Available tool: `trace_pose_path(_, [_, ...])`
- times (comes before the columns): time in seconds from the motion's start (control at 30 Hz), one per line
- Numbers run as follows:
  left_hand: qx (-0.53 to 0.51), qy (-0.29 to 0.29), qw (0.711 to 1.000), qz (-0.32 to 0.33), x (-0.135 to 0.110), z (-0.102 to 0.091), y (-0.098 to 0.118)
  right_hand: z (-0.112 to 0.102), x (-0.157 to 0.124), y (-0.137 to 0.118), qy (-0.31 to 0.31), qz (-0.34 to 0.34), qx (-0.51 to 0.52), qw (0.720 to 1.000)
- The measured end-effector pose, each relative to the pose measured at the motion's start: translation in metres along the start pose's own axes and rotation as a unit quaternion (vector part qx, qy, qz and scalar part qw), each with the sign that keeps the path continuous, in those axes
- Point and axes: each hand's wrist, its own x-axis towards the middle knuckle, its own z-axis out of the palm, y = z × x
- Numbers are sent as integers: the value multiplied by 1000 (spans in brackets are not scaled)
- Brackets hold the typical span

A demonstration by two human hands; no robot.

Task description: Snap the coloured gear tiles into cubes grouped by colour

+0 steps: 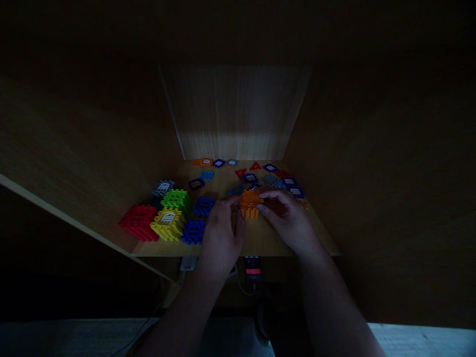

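Pinching an orange toothed block from both sides, the left grip and right grip are each closed on its edges, fingers and thumbs pressing in, over the shelf. Even, level pressure would probably hold the teeth in line; squeezing one corner harder might skew them. It looks like hard plastic: flat square top, notched rim, ridged sides. Left of the grip stand similar chunky blocks; beyond it, thin notched tiles lie flat on smooth wood grain.
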Motion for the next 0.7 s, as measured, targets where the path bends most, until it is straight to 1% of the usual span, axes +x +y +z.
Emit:
trace_pose_path(0.1, [3, -8, 1000, -17, 0, 1, 0, 2, 0, 0, -14, -12, -11, 1000])
trace_pose_path(0.27, [8, -32, 999, -33, 1, 1, 0, 3, 0, 3, -33, -2, -12, 999])
trace_pose_path(0.5, [-3, -39, 998, -44, 1, 2, 0, 2, -1, 6, -48, 11, -16, 999])
trace_pose_path(0.7, [2, -35, 998, -45, 2, 3, -1, 2, -1, 7, -53, 12, -21, 998])
